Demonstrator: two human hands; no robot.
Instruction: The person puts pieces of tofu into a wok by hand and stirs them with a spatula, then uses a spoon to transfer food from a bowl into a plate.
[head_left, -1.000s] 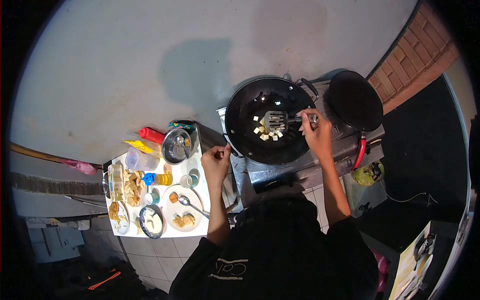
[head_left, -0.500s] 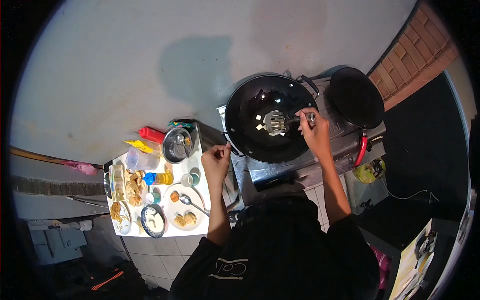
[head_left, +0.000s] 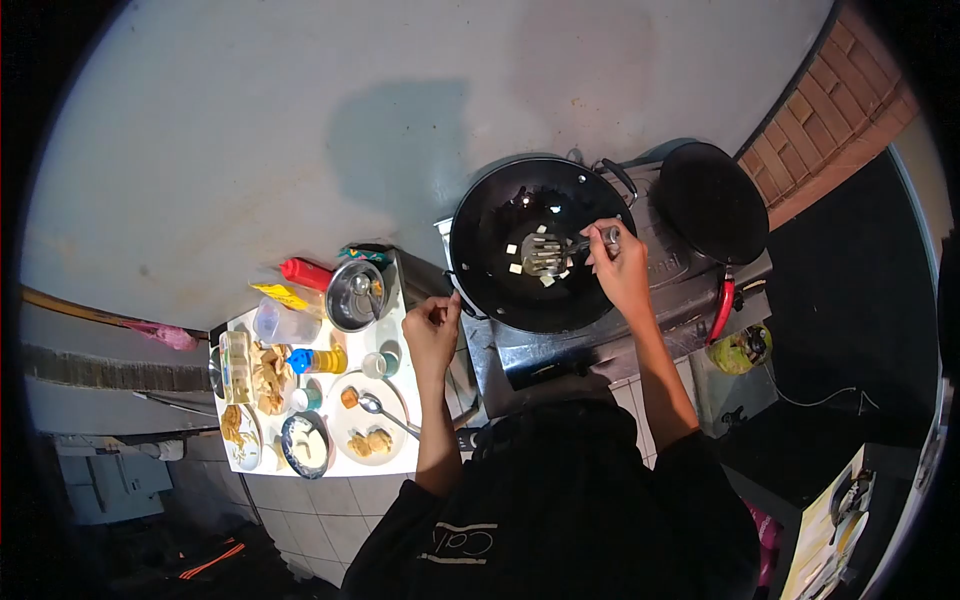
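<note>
A large black wok [head_left: 500, 285] rests on the stove, with small white cubes [head_left: 515, 268] scattered near its middle. My right hand [head_left: 617, 262] grips the handle of a slotted spatula [head_left: 543, 255], whose head lies flat over some of the cubes and partly hides them. At the wok's left side, my left hand [head_left: 433, 325] pinches the wok's side handle [head_left: 467, 303] with closed fingers.
To the right a black pan [head_left: 712, 200] with a red handle sits on the stove [head_left: 560, 355]. A white table [head_left: 340, 465] at the left bears a metal bowl [head_left: 355, 295], a plate [head_left: 385, 400] with a spoon, bottles and other dishes. A wall rises behind.
The spatula and my right hand have moved slightly left over the wok. The cubes have shifted and lie more spread out. My left hand has stayed at the wok's handle.
</note>
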